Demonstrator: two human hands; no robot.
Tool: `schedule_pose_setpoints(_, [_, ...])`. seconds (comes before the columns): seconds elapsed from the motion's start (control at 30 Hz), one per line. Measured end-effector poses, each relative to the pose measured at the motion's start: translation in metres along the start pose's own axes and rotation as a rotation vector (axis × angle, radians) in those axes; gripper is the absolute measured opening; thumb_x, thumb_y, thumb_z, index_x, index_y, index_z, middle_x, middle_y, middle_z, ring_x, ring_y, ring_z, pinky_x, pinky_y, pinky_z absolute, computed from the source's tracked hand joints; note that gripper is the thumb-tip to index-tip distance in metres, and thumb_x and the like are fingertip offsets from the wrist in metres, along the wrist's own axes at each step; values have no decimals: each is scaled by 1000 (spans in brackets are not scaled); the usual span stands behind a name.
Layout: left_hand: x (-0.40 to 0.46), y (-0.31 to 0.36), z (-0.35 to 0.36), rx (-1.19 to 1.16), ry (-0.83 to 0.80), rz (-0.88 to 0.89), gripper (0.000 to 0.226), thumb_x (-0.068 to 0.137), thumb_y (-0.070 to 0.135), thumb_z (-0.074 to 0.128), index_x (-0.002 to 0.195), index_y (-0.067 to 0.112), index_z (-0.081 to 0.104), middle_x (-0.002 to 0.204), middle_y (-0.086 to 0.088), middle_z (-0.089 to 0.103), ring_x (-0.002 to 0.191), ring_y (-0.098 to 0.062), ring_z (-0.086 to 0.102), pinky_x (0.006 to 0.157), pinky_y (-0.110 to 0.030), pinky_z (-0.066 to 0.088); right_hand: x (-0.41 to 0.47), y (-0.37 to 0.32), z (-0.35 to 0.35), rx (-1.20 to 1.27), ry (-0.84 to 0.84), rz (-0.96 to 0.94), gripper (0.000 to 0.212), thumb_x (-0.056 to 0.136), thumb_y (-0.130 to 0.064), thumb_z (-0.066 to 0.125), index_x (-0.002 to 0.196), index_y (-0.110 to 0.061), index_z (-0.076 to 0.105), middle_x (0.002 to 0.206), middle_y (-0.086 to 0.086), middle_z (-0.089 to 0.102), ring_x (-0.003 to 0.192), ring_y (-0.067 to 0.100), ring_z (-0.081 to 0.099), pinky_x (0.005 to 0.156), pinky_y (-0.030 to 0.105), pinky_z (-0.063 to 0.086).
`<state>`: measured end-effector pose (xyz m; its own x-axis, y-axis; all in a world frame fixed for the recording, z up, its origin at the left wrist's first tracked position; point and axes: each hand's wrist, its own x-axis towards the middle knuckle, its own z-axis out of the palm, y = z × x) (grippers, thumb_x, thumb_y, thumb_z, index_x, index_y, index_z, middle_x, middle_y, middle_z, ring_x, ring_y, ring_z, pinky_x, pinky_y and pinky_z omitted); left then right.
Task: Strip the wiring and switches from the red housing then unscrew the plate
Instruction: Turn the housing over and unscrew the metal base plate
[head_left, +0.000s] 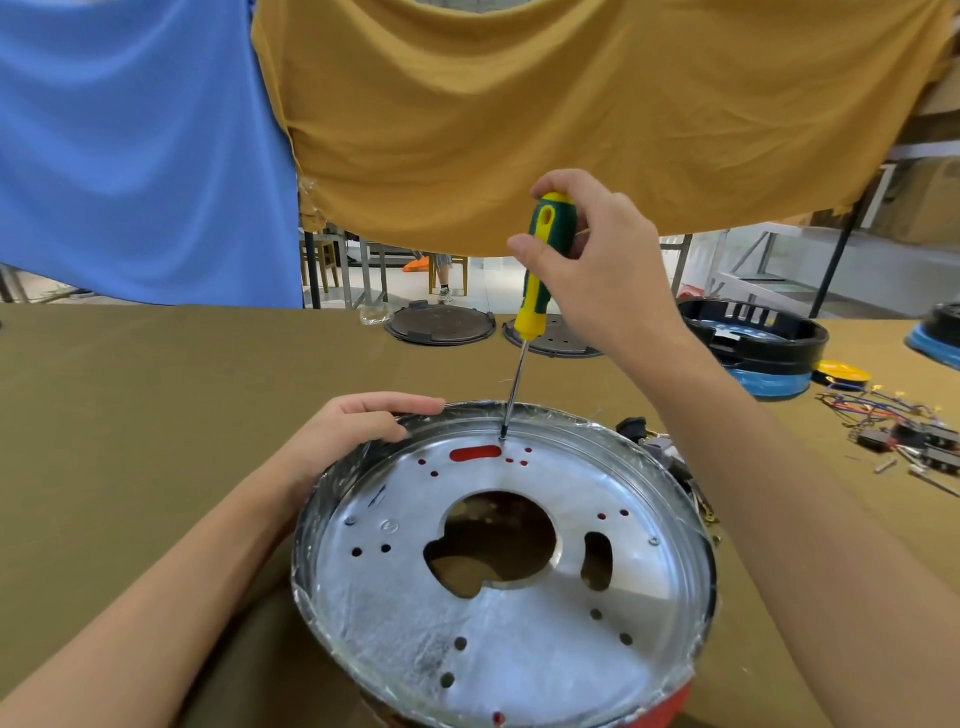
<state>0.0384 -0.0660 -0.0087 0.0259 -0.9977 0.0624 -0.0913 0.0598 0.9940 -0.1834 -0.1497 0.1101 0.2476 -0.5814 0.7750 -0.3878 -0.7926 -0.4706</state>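
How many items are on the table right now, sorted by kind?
Red housing with plate: 1
Screwdriver: 1
Round dark lids: 2
Black and blue housings: 2
Yellow disc: 1
Stripped wiring pile: 1
Total: 8

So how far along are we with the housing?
Stripping looks done: loose wiring and switches lie on the table at right. In hand: the right hand holds the screwdriver tip-down at the plate's far edge; the left hand grips the rim. Left: screws at the plate's left and right edges.
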Motion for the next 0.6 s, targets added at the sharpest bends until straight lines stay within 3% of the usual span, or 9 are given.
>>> schedule_pose_setpoints(0.1, [0,0,0,1,-1,-7,37,71,16,62,102,26,80,114,-7,75,100,-27,73,76,-33,62,3,0,-2,37,-46,28,34,94,-15,56,128,-17,53,85,-6,51,68,7,46,60,12,38])
schedule_pose_setpoints(0.2, [0,1,0,-2,-6,-19,37,73,15,62,103,26,80,114,-8,74,100,-28,73,77,-34,62,0,-1,0,79,-45,25,24,93,-16,52,117,-16,52,79,-4,49,61,5,41,51,13,35])
schedule_pose_setpoints(0.33, [-1,2,1,-3,-7,-25,36,89,3,55,106,25,79,114,-11,74,98,-29,73,77,-34,62,0,1,0,-3,4,12,31,91,-40,66,117,-25,59,105,2,43,83,5,45,71,7,37])
schedule_pose_setpoints(0.43, [-2,4,3,6,10,-31,43,93,-3,49,103,25,80,113,-9,75,96,-27,74,74,-31,62,3,3,-4,-6,7,35,33,94,-29,65,126,-26,60,108,2,52,82,6,52,76,14,44])
schedule_pose_setpoints(0.53, [-4,5,4,-9,10,-35,43,93,-3,49,102,24,80,112,-9,75,96,-26,74,70,-29,61,4,4,-4,85,-14,76,33,93,-13,50,125,-18,60,84,-4,56,59,-1,46,53,12,37])
schedule_pose_setpoints(0.6, [-3,5,4,-15,8,-41,42,93,-3,49,103,24,80,112,-10,75,95,-27,74,70,-30,61,4,5,-3,92,-24,60,28,94,-15,49,120,-17,59,75,-6,49,57,2,40,54,18,34])
